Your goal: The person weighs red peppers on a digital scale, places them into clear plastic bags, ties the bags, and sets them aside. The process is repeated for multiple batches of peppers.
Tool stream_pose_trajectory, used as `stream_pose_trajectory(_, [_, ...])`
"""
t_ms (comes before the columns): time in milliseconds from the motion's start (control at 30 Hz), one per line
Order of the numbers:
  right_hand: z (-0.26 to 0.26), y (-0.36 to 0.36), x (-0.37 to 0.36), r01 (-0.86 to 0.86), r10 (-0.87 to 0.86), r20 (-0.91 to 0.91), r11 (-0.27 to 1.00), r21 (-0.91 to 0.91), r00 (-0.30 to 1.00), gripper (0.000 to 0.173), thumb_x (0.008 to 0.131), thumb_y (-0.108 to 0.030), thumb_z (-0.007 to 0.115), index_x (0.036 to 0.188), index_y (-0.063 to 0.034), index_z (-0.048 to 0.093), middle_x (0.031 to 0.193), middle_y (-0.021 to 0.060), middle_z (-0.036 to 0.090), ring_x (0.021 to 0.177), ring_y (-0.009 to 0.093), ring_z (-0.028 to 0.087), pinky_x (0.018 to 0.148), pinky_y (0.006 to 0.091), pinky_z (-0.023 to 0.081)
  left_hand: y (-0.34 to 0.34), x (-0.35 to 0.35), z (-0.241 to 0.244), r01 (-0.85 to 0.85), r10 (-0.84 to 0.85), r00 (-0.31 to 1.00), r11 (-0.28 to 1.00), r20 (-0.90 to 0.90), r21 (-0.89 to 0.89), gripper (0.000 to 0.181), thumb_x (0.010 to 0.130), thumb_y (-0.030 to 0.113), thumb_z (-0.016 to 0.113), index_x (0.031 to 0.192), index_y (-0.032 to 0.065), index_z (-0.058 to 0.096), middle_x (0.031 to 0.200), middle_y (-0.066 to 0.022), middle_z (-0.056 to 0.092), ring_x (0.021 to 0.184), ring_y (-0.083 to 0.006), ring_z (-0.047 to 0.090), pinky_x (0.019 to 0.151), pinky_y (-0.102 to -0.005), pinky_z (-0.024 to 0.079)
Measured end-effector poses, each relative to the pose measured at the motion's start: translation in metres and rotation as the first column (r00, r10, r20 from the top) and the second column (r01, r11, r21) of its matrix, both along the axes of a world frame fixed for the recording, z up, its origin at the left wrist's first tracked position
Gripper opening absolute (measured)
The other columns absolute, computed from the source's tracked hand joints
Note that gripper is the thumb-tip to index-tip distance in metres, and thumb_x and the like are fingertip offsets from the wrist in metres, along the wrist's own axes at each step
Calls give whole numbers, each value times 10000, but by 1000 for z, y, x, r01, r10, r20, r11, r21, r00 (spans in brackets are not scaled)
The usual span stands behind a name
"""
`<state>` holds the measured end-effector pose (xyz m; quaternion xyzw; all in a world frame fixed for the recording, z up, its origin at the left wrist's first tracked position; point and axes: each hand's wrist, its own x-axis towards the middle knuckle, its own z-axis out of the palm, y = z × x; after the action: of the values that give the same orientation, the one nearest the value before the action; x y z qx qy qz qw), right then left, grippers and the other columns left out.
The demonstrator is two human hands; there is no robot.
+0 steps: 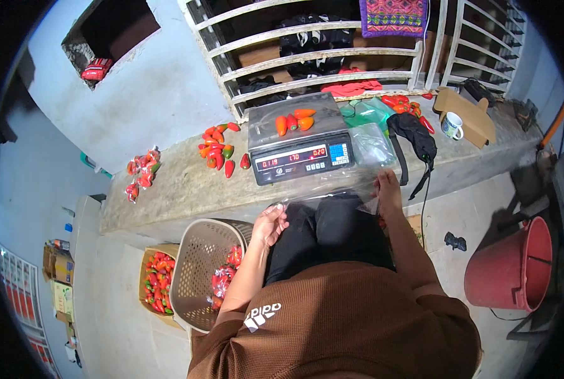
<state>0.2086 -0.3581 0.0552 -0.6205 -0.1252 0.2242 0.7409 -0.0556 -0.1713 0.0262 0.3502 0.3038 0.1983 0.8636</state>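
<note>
A clear plastic bag [331, 189] is stretched between my two hands above my lap. My left hand [271, 224] pinches one end of it, and my right hand [388, 190] holds the other end. Just beyond the bag stands a digital scale [301, 158] with lit red figures; several red and orange peppers [292, 122] lie on its metal plate. Loose red, orange and green peppers [218, 154] rest on the concrete ledge left of the scale. Farther left are peppers wrapped in clear plastic [144, 173]. More clear bags [371, 144] lie at the scale's right side.
On the ledge [182, 201] at right are a black pouch [412, 137], a mug [452, 125], a cardboard piece [466, 118] and more peppers [402, 105]. A plastic basket [192, 279] with bagged peppers and a box of peppers [158, 282] stand at lower left, a red bucket [499, 275] at right.
</note>
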Motion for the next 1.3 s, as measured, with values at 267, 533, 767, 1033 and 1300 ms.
stream_pose_trajectory(267, [-22, 1, 7, -2, 5, 83, 1000, -29, 997, 163, 910, -241, 461, 832, -101, 487, 638, -14, 436, 522, 76, 406, 471, 248, 410, -27, 12, 28, -81, 73, 991, 994, 111, 67, 163, 866, 216, 560, 812, 63, 550, 645, -5, 529, 536, -109, 506, 546, -273, 493])
stream_pose_trajectory(533, [-13, -8, 13, 83, -48, 274, 990, -115, 961, 130, 874, -202, 506, 885, -76, 474, 728, 22, 467, 635, 128, 476, 523, 284, 420, -23, 12, 27, -6, 6, 1000, 982, -2, 191, 138, 851, 193, 584, 778, 87, 533, 635, 8, 536, 532, -86, 517, 543, -240, 488])
stream_pose_trajectory(767, [67, 10, -88, -10, 189, 925, 980, -197, 329, 309, 708, -274, 688, 873, -44, 565, 771, 125, 555, 748, 294, 554, 661, 371, 428, -45, 29, 42, -184, 179, 982, 976, 52, 116, 197, 847, 238, 601, 736, 126, 483, 617, 36, 481, 505, -69, 461, 473, -236, 436])
stream_pose_trajectory(1033, [25, 44, -121, -524, 546, 654, 812, -259, 523, 80, 805, -104, 563, 821, -30, 536, 669, 102, 584, 582, 218, 577, 544, 311, 448, -56, 15, 37, -24, 9, 981, 997, 196, 76, 275, 850, 302, 579, 820, 29, 566, 734, -71, 610, 611, -143, 575, 570, -257, 477])
stream_pose_trajectory(1300, [19, 38, -107, -667, 668, 3, 743, -61, 744, 77, 897, -110, 445, 906, -70, 509, 746, 50, 596, 591, 123, 565, 550, 246, 457, -66, 17, 60, -12, 90, 949, 968, 304, -249, 452, 840, 442, 521, 959, 6, 528, 907, -140, 610, 734, -243, 605, 640, -343, 525])
